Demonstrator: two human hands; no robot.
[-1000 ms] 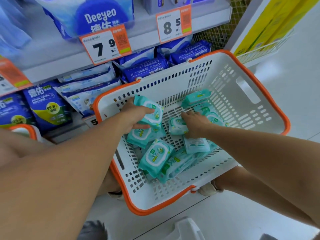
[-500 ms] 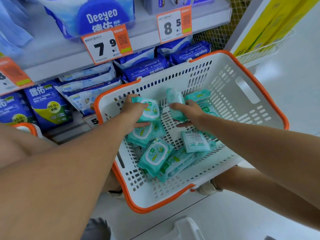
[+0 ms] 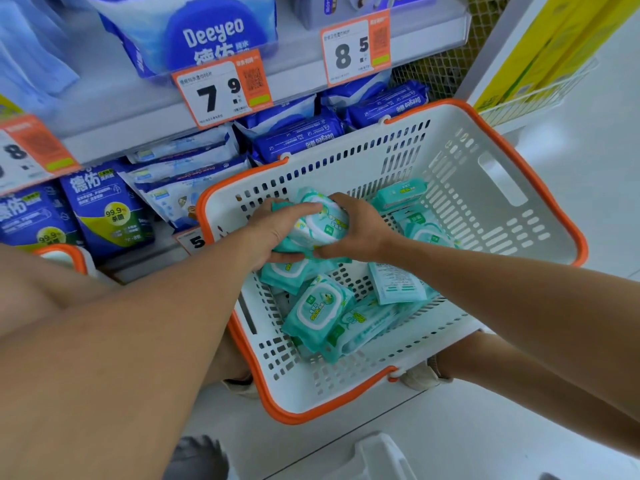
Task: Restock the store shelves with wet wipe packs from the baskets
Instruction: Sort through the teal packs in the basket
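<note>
A white basket with an orange rim [image 3: 540, 216] sits tilted in front of the shelves. Several teal wet wipe packs [image 3: 318, 310] lie in its bottom. My left hand [image 3: 273, 230] and my right hand [image 3: 360, 230] meet over the basket's far left part. Together they grip a small stack of teal packs [image 3: 322, 225]: the left hand curls over it from the left, the right hand from the right. One more pack [image 3: 401, 194] leans against the basket's far wall.
Shelves behind the basket hold blue Deeyeo packs [image 3: 301, 136] and bags [image 3: 110, 213]. Orange price tags 7.9 [image 3: 221, 91] and 8.5 [image 3: 355, 48] hang on the shelf edge. A second orange-rimmed basket [image 3: 65, 254] shows at left. White floor [image 3: 571, 140] lies to the right.
My right hand lifted a pack from the basket's middle and brought it left to the pack in my left hand. Both hands now hold the packs together.
</note>
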